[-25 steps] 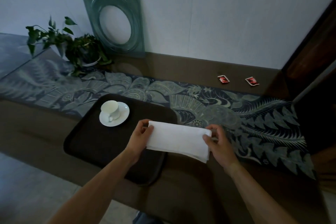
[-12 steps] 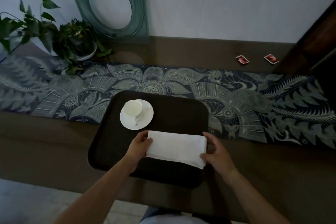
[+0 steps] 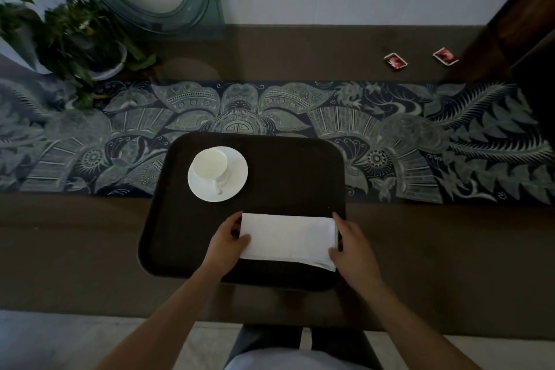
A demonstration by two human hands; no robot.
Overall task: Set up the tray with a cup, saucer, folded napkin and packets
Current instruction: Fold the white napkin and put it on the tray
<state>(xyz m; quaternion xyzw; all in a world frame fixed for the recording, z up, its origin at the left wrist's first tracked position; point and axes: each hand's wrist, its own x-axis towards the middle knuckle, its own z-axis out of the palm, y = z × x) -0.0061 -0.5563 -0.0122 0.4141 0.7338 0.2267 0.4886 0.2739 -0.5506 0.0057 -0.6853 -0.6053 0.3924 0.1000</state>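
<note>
We are lowering the folded white cloth napkin (image 3: 287,239) onto the near half of the dark brown rounded plastic tray (image 3: 300,165). A second ago it was hanging in the air off the tray's right edge; now it is lying flat inside the rim, near the front edge. Our left hand (image 3: 225,241) is pinching the napkin's left end, thumb on top. Our right hand (image 3: 350,245) is curled round the right end, fingers pressing the edge. Both are gripping the cloth, not yet releasing.

The white china cup (image 3: 209,163) is sitting upright on its round white saucer (image 3: 234,186) at the tray's far left, clear of the napkin.

So three of four items are looking placed, we judge. The two small red packets (image 3: 395,60) are lying on the brown tabletop (image 3: 300,48) at far right, well apart from the tray, waiting.

Packet printing is too small to read. No other writing showing.
</note>
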